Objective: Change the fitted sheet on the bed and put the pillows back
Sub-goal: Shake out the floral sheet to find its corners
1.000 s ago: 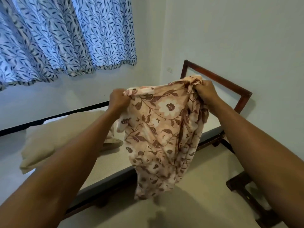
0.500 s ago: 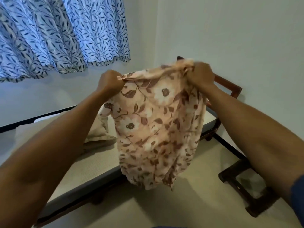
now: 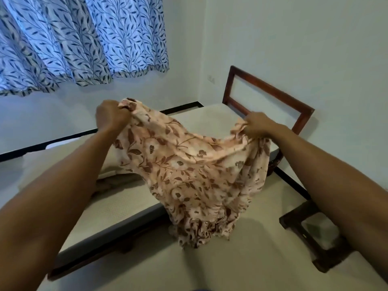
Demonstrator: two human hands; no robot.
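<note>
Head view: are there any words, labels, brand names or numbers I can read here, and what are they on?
No readable text anywhere in this frame.
sheet: only a brown flower print, no tag or label showing.
curtain: only a dark leaf print.
wall fitting: too small and blurred to tell whether it bears any marking.

The bed [image 3: 109, 236] in front of me — dark wooden frame [image 3: 266, 89], bare beige mattress [image 3: 117, 206] — carries a pale pillow [image 3: 42, 164] toward my left. A dark stool [image 3: 310, 234] stands on the floor [image 3: 252, 261] at my right.
</note>
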